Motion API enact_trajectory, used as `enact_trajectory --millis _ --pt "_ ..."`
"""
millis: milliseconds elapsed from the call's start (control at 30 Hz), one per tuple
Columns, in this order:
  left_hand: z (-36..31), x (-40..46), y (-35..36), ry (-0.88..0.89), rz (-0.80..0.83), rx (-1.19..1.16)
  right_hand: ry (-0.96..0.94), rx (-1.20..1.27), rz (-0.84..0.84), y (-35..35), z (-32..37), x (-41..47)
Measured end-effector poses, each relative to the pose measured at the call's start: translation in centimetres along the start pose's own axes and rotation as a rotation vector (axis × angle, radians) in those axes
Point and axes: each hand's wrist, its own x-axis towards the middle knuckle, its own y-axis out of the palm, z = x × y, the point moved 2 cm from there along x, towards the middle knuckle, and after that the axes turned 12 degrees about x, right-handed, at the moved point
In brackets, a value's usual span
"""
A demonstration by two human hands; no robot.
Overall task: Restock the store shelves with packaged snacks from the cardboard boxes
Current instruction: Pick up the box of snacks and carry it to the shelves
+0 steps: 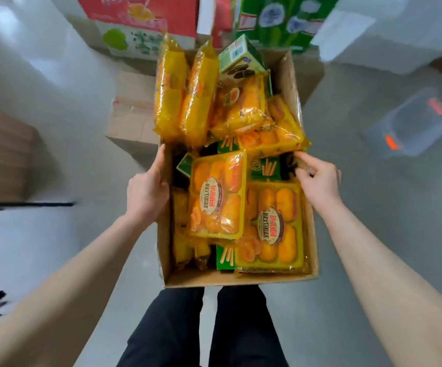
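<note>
- Two hands carry one open cardboard box [310,234]: my left hand [147,192] has its grip clamped on the left wall and my right hand [318,181] on the right wall, so the load stays level.
- Yellow cake packs [217,196] and green stick-snack boxes [266,169] fill the box loosely, several standing on end at the far side.
- No shelf is in view, so I judge restocking not yet begun.
- More printed cartons [140,19] stand on the floor [347,313] ahead.
</note>
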Motion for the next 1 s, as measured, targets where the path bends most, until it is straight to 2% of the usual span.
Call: enact_trajectory --millis 200,433,600,1000 --pt "-6.2 -3.7 -1.1 0.278 0.012 0.096 0.126 0.138 -0.248 -6.8 -4.9 -8.5" --pt "-14.9 -11.5 2.0 0.526 0.019 0.206 0.218 0.225 -0.485 -15.4 -12.7 -20.2" --pt "-21.8 -19.7 5.7 0.727 -0.006 0.240 0.308 0.238 -0.634 -21.9 -18.9 -30.3" --pt "-43.7 -35.3 20.9 1.130 0.250 0.407 0.609 0.305 -0.955 -36.3 -36.8 -47.9"
